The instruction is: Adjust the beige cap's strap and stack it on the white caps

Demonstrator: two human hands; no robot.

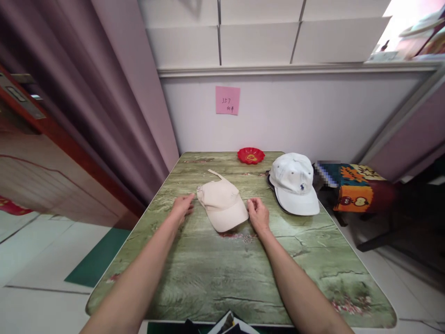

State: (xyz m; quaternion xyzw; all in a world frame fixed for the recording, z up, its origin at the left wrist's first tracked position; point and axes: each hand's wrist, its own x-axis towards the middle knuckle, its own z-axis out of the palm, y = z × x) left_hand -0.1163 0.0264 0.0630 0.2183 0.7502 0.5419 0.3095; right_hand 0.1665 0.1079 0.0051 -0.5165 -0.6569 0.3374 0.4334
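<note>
A beige baseball cap (222, 199) lies on the green wood-patterned table, its brim toward me and slightly right. Its loose back strap (216, 174) sticks out at the far side, and a small metal buckle (199, 189) shows at its left. Just left of the buckle is my left hand (183, 206), fingers apart and holding nothing. My right hand (258, 214) rests at the brim's right edge with loosely bent fingers; whether it touches the brim is hard to tell. Farther right sits a white cap (294, 178) with a small dark emblem, stacked over a dark-edged cap.
A red scalloped dish (251, 156) stands at the far edge of the table (208, 278). Behind, a pink note (227, 100) is stuck to the wall. A colourful printed box-like item (354, 185) is right of the table; a curtain (132, 93) and door are left.
</note>
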